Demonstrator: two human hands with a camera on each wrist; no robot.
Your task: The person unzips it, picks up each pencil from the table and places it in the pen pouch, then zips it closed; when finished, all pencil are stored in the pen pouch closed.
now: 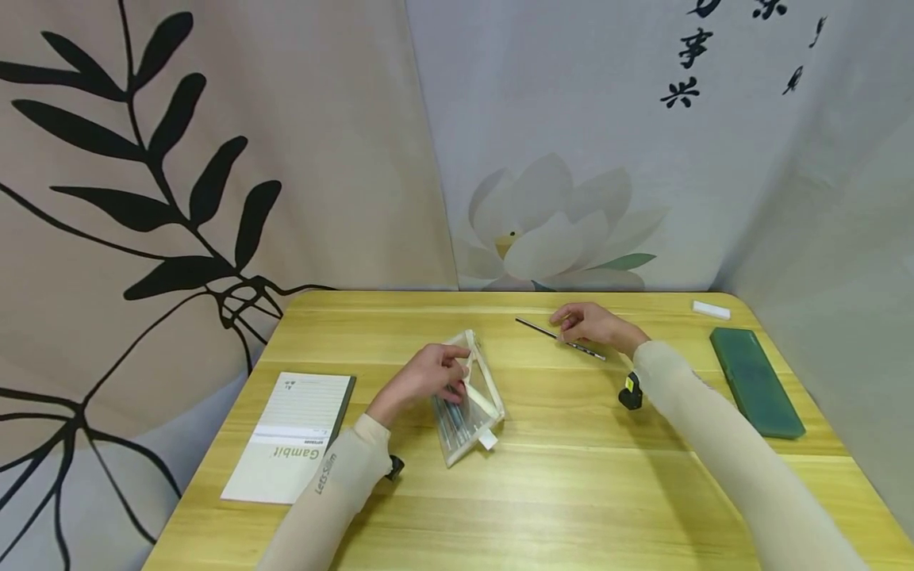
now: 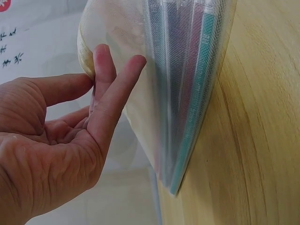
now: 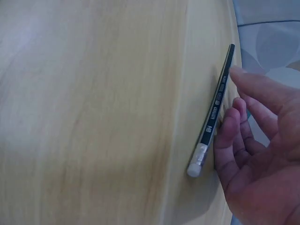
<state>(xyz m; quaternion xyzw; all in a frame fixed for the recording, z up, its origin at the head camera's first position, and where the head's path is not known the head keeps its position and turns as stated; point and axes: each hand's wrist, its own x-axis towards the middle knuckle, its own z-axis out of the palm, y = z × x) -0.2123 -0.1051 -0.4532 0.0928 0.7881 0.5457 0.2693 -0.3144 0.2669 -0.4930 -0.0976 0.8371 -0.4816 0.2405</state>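
Observation:
A cream mesh pencil pouch (image 1: pixel 466 434) with a pale tab is left of the table's middle. Blue, reddish and teal long items show through its mesh (image 2: pixel 133 30). My left hand (image 1: pixel 420 379) pinches the pouch's edge between thumb and fingers, two fingertips lying against the mesh in the left wrist view. Toward the back, a dark pencil (image 1: pixel 533 325) with a white eraser end lies slantwise on the wood. Close beside the pencil (image 3: pixel 216 104), my right hand (image 3: pixel 260 154) has its fingers loosely bent, fingertips right at its side without gripping it.
A white notebook (image 1: pixel 274 428) printed "Gambit" lies at the left. Along the right side is a dark green case (image 1: pixel 757 385), with a small white block (image 1: pixel 711 309) behind it near the back edge. Curtains hang behind the table (image 1: pixel 557 507).

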